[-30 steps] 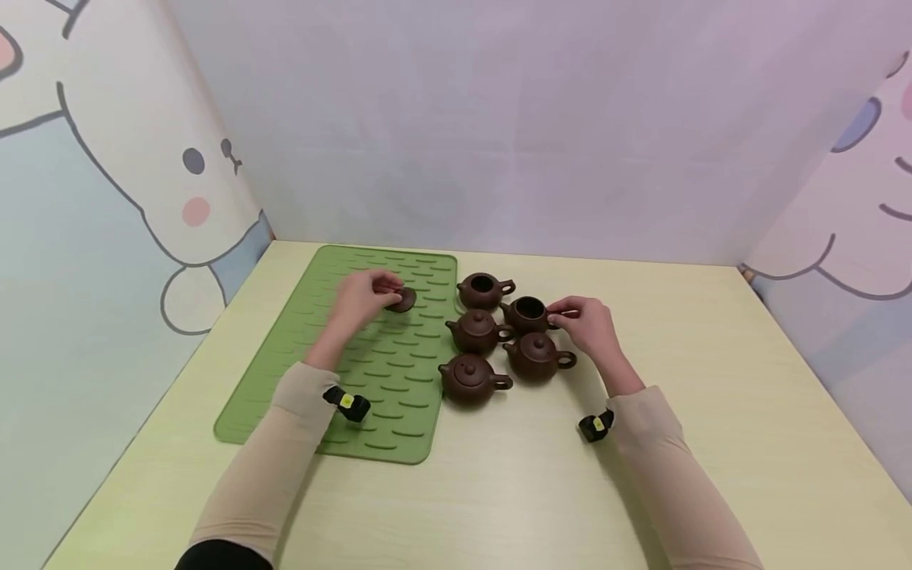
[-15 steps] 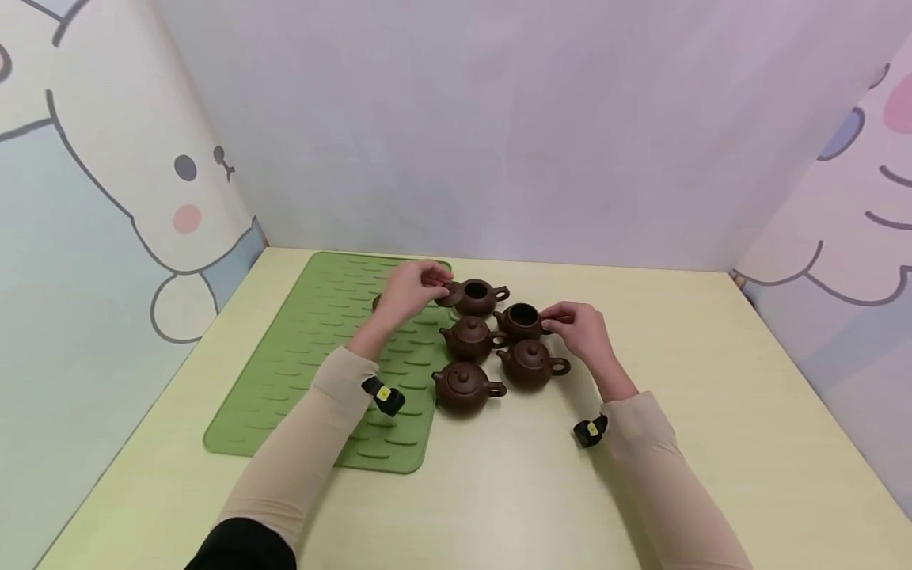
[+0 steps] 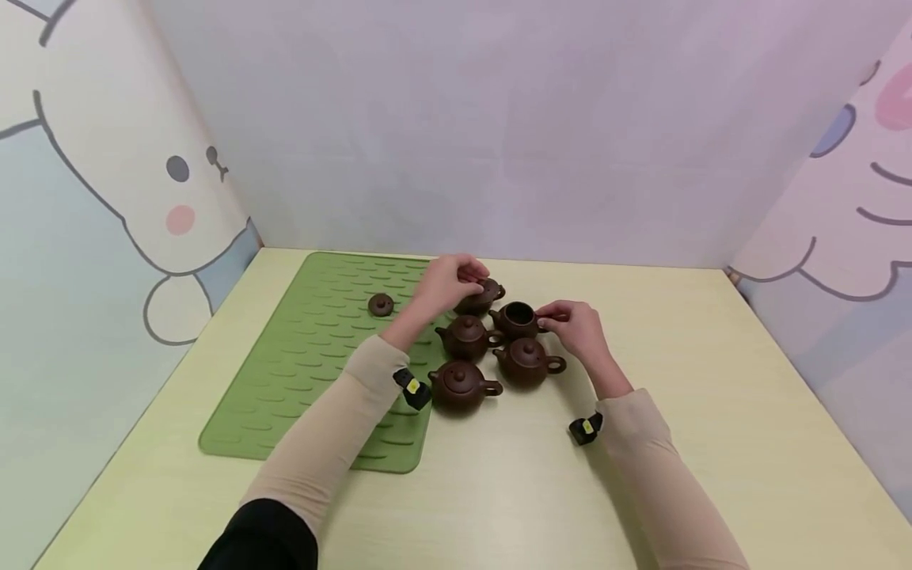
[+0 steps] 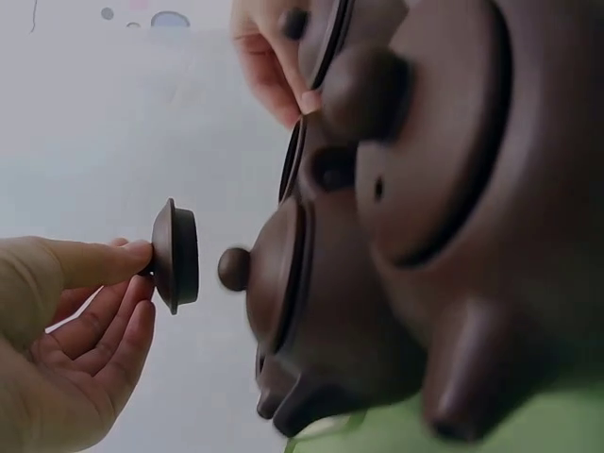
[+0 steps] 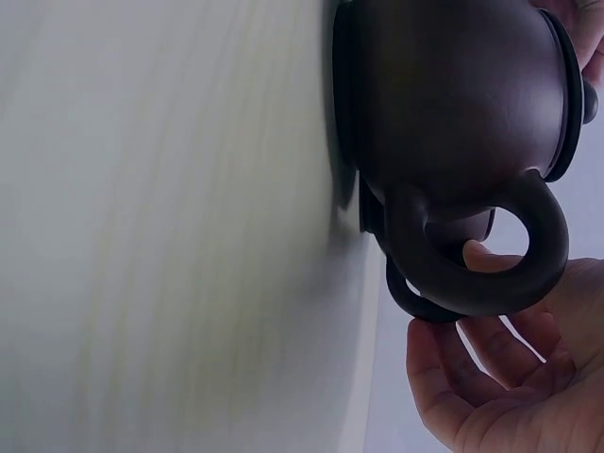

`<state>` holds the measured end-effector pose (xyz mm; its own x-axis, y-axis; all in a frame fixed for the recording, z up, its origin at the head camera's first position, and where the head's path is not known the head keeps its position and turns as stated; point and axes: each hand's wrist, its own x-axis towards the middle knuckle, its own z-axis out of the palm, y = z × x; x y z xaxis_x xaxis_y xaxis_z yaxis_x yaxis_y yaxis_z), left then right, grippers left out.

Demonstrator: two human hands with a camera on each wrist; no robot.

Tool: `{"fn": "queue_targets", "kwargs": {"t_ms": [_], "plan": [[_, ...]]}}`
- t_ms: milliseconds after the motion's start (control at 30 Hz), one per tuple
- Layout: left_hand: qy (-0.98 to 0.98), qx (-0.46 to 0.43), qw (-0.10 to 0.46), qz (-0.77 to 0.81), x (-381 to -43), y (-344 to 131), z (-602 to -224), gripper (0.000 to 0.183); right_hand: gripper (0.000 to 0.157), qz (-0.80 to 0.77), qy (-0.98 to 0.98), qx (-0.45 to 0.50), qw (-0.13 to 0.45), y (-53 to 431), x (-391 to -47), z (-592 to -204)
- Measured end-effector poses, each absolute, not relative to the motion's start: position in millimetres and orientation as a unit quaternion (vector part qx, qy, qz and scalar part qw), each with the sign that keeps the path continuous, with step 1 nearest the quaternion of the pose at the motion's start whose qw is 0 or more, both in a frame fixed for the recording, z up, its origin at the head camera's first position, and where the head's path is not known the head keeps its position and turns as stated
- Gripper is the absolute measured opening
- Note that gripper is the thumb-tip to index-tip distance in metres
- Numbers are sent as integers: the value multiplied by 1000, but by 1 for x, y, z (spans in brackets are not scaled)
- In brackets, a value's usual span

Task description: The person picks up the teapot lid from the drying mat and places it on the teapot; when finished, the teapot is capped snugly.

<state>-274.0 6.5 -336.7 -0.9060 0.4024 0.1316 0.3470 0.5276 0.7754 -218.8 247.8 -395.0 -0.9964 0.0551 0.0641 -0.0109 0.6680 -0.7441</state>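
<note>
My left hand (image 3: 443, 285) pinches a dark brown teapot lid (image 4: 176, 256) by its knob, with the lid's underside turned away from the fingers. In the head view the hand is over the far teapot (image 3: 486, 299) and partly hides it; whether the lid touches that pot cannot be told. With thumb and fingers my right hand (image 3: 579, 323) holds the handle of a lidless teapot (image 3: 516, 320), whose dark opening faces up. In the right wrist view a lidded teapot (image 5: 453, 94) stands in front of that hand (image 5: 519, 377).
Three lidded brown teapots stand close by: one in the middle (image 3: 466, 338), one nearest (image 3: 458, 389) and one at the right (image 3: 526, 364). Another lid (image 3: 381, 305) lies knob up on the green mat (image 3: 299, 380). A pale wall (image 3: 499, 142) rises behind the table (image 3: 499, 491).
My left hand has moved right with the lid, from above the mat to the far teapot. The lid on the mat has come into full view. My right hand stays at the handle.
</note>
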Motion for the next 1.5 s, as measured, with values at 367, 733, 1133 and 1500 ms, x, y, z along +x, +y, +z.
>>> {"fn": "queue_targets", "kwargs": {"t_ms": [367,733,1133,1500], "plan": [[871,230,38,432,-273,32,-346,17,19,410,-911,-14,38,248,-220,-395],[871,237,55,426,-274,50,-354,17,19,405,-914,-10,38,246,-220,-393],[872,247,69,417,-270,63,-363,17,19,396,-917,-10,41,247,-220,-392],[869,259,77,415,-267,58,-365,23,21,396,-918,-5,20,250,-222,-391]]}}
